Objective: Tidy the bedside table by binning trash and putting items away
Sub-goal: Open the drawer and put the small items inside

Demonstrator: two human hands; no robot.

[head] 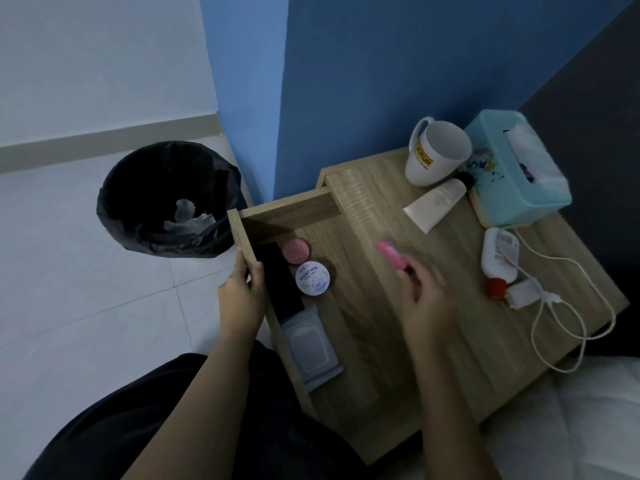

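Observation:
My left hand grips the front panel of the pulled-out drawer of the wooden bedside table. Inside the drawer lie a pink round tin, a white round jar, a long black item and a white wipes pack. My right hand holds a small pink tube above the tabletop, blurred by motion. On the table lie a white cream tube, a white bottle with a red cap and a white charger with cable.
A white mug and a teal tissue box stand at the table's back. A black-lined bin with crumpled paper sits on the floor left of the drawer. Bedding lies at the lower right.

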